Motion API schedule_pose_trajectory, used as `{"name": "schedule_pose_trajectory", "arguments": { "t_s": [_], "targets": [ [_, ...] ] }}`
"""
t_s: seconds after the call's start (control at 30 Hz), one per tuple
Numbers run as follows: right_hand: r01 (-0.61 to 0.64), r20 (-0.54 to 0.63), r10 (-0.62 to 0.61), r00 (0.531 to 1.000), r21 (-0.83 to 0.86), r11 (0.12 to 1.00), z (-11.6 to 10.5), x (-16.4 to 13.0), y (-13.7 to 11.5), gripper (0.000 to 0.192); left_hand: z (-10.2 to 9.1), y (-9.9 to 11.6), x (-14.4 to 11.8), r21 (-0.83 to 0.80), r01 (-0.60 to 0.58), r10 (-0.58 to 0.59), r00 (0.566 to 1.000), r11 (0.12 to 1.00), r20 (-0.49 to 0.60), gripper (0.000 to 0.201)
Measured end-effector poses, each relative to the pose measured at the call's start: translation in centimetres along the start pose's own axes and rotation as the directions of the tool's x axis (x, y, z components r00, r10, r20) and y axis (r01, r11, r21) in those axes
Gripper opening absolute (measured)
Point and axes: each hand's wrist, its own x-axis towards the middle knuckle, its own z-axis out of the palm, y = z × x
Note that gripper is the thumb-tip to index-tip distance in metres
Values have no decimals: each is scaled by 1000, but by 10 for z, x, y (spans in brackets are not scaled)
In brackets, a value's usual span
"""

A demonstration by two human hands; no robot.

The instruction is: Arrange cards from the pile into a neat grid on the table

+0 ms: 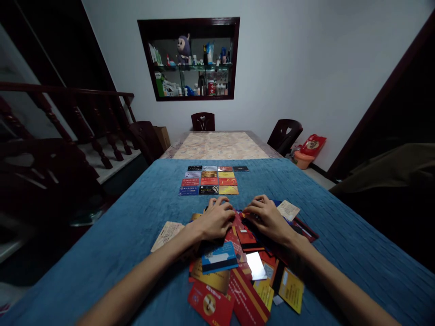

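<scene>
Head view: both hands rest palm-down on a loose pile of cards on the blue tablecloth. Left hand has fingers curled, pressing the pile's far edge; right hand sits just beside it, same posture. Neither clearly pinches a card; can't tell what's under the fingertips. Beyond both hands: neat grid of cards. Cards prob. light, stiff, slick plastic, overlapping; best slid off w/ a fingertip, then lifted by an edge.
</scene>
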Motion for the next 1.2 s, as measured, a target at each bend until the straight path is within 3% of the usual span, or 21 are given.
{"name": "schedule_pose_trajectory", "arguments": {
  "t_s": [0.17, 0.37, 0.5, 0.7, 0.93, 1.2],
  "targets": [
    [36, 27, -36, 999, 21, 999, 1, -4, -10, 19, 1, 0, -2, -8, -1, 1, 999, 1000, 45, 18],
    [6, 18, -7, 1000, 35, 999, -3, -11, -1, 20, 0, 11, -2, -97, -70, 73, 997, 993, 23, 22],
    [0, 18, -1, 1000, 41, 999, -8, -15, 2, 21, -2, 20, -4, -136, -136, 142, 989, 981, 38, 28],
    [-11, 60, 9, 998, 29, 1000, -11, -19, 1, 19, -4, 30, -6, -88, -124, 125, 992, 988, 6, 45],
    [-7, 85, 6, 996, 11, 1000, -8, -19, 0, 19, -3, 38, -4, -68, -105, 107, 994, 992, 35, 26],
    [25, 35, -27, 999, 45, 999, -7, -18, -1, 19, -7, 31, -4, -53, -147, 148, 989, 988, 17, 23]
  ]
}}
